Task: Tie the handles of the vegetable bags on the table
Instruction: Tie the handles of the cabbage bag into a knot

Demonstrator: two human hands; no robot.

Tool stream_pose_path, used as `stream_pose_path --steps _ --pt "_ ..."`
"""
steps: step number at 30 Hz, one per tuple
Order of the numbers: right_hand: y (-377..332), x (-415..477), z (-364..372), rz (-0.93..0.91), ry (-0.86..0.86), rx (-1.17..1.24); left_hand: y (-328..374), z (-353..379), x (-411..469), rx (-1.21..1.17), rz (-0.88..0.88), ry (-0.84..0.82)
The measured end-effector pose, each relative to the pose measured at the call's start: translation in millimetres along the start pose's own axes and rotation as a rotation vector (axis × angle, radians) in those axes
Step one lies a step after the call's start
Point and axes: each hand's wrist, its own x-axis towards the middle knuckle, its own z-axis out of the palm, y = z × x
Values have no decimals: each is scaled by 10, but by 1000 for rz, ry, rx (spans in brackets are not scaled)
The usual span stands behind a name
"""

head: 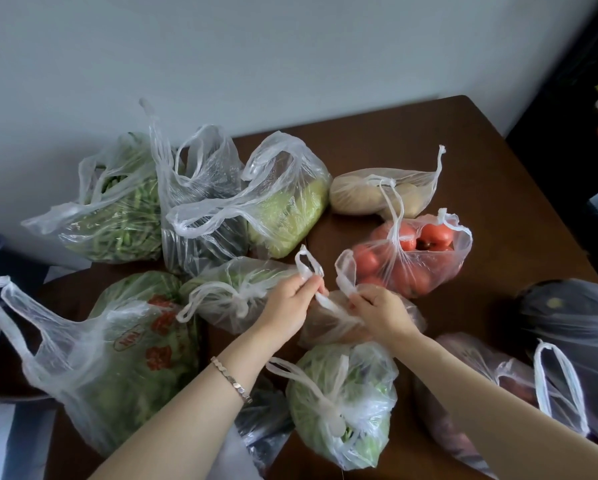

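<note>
Pinching one thin white handle loop (309, 268) between thumb and fingertips, the left hand (288, 304) holds it up just above a small clear plastic bag of brownish produce (325, 329), which sits near the middle of the dark brown wooden table (429, 133). The right hand (382, 311) has its fingers curled round the other handle loop (346, 277) of the same bag. The two loops stand upright and close together but unknotted, with a twisted strand of plastic running between the hands. A metal link bracelet (231, 380) circles the left wrist. Just beyond the right hand lies a clear bag of red tomatoes (418, 261) with its handles knotted, and behind that a knotted clear bag of tan potatoes (366, 197). Touching the left hand's far side is a knotted bag of leafy greens (235, 299); between the forearms, nearer the person, rests a knotted bag of pale green cabbage (342, 407). Along the pale wall stand three bags with loose, open handles — a bag of green beans (117, 216), a crumpled clear bag with dark contents (200, 216) and a bag holding a yellow-green cabbage (290, 213). At the near left, a large striped green melon sits in a red-printed clear bag (134, 362), handles spread wide. At the right edge lie a hazy bag around something dark and round (574, 320) and a bag of reddish-purple produce (463, 393); an open handle loop (560, 386) rises between them, though which bag it belongs to cannot be told.
</note>
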Motion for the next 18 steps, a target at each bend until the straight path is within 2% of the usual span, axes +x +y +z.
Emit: stream_pose_path --steps 3,5,7,10,12,13,15,18 --pt "-3 -32 28 -128 -68 -156 190 -67 20 120 174 -3" --pt "-49 -50 58 -206 -94 -234 292 -22 49 21 166 -98" --pt "-55 -64 52 -230 -123 -191 370 78 84 -25 164 -168" --pt "-38 -115 2 -208 -192 -109 437 200 145 -159 111 -197" --pt "-22 -140 -12 -184 -169 -119 424 269 158 -217 64 -195" --pt "1 -139 -12 -152 -157 -81 401 305 164 -178 59 -180" --pt "17 -153 -7 -54 -171 90 315 332 158 54 105 -172" --pt "10 -167 -22 36 -187 326 172 323 89 364 145 -281"
